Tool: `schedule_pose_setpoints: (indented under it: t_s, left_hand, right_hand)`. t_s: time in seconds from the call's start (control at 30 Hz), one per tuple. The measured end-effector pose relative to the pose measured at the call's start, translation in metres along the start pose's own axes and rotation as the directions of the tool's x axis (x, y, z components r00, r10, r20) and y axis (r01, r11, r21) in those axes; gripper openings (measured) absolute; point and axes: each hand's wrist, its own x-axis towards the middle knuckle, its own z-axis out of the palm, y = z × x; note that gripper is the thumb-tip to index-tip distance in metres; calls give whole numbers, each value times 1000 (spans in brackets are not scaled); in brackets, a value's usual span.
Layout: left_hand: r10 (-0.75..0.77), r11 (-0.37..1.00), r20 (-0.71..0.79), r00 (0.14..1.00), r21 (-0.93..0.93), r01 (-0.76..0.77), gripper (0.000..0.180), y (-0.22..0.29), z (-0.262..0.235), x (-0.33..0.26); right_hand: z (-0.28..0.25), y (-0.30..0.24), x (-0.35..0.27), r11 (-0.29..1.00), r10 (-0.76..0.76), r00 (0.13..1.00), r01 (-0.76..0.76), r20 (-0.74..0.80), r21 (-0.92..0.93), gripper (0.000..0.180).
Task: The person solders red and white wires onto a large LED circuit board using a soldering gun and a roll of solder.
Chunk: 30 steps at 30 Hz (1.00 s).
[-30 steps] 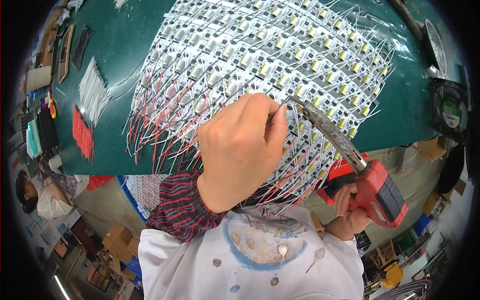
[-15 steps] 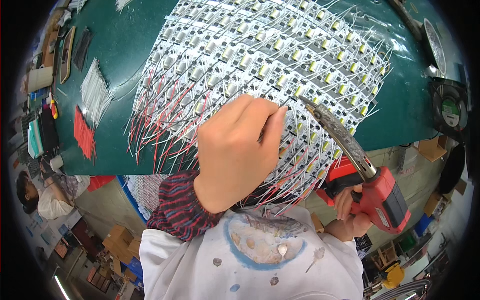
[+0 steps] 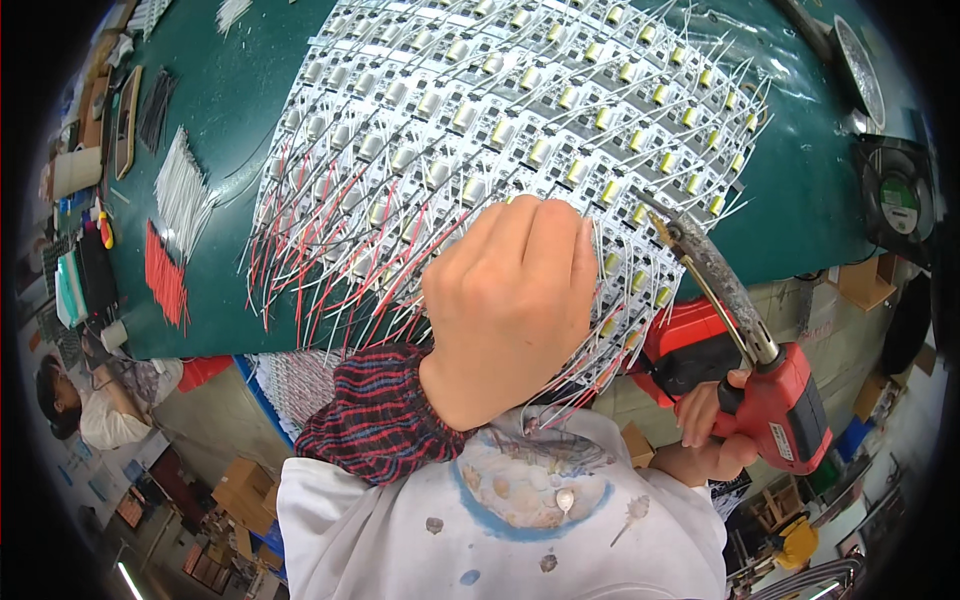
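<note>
A large panel of white circuit boards (image 3: 400,155) lies in front of me, with rows of small silver and yellowish parts and many thin wires attached. My left hand (image 3: 510,305) is closed over the panel's near middle, fingers curled down; whatever they pinch is hidden beneath them. In my right hand (image 3: 705,425) is a red and black soldering gun (image 3: 785,405), gripped at the panel's near right corner. Its long, darkened tip (image 3: 680,232) points up and left, over boards with white wires. A thin brass-coloured rod runs alongside the tip.
On the green table (image 3: 225,90), bundles of white wires (image 3: 183,195), red wires (image 3: 165,275) and black wires (image 3: 157,105) lie at left. A black fan (image 3: 895,205) stands at the right edge. Another person (image 3: 105,405) sits at far left.
My left hand has moved right and turned, its fingers now curled further under. The panel has shifted a little left. The soldering gun's tip has moved right and slightly down.
</note>
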Motion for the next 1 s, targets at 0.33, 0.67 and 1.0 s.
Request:
schedule_pose_setpoints:
  t_s: [0.33,0.67,1.0]
  left_hand:
    - [-76,993,56,996,-85,81,11,-2,-5,5]
    - [-66,995,69,995,-72,71,10,-3,-7,6]
    - [-57,992,63,996,-106,63,10,-3,-5,7]
  right_hand:
    - [-17,21,-19,998,-1,999,3,36,-67,78]
    - [-17,15,-8,996,15,997,-9,72,-89,64]
    - [-13,15,-2,995,-78,980,87,185,-40,77]
